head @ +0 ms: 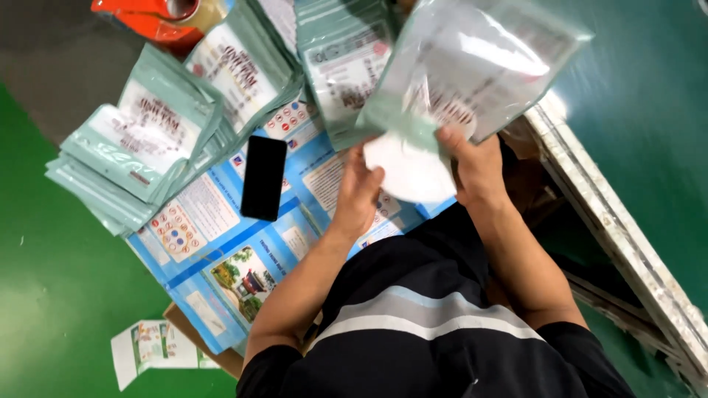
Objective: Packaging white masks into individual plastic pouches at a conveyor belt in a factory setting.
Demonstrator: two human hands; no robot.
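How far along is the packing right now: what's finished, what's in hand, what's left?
Looks done: piles of pale green pouches lie fanned over the blue poster. In hand: the right hand holds a pouch while the left hand presses a white round pad at its mouth. Left: the pad is only partly in. Remaining stock isn't visible.

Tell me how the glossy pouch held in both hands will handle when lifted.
The pouch looks floppy: it bends above the hands. Probably light, since the right hand pinches only its lower edge. Its glossy film may be slippery.
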